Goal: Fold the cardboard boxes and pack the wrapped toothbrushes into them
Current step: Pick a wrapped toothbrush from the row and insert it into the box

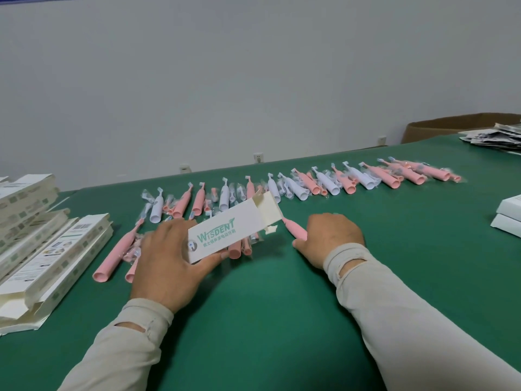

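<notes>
Two forearms in pale beige sleeves reach forward from the bottom of the view over a green table (282,306). The left hand (166,263) holds a white cardboard box (234,224) printed with green lettering, thumb under its near end and fingers curled behind it. The box tilts up and away to the right, its far end open with the flaps (267,207) sticking out. The right hand (329,238) grips the thick end of a pink toothbrush (294,228), fingers curled round it, with the narrow end pointing at the box's open mouth, touching or just entering it.

Beyond the hands, a long row of wrapped toothbrushes (324,182), pink and white, runs across the table from left to far right. More pink ones (112,255) lie near the left hand. At the left edge sits a heap of flat, unfolded boxes (48,249). At the right edge lie stacked white boxes (507,215), with a pile of printed leaflets (493,138) and a brown carton (451,128) farther back.
</notes>
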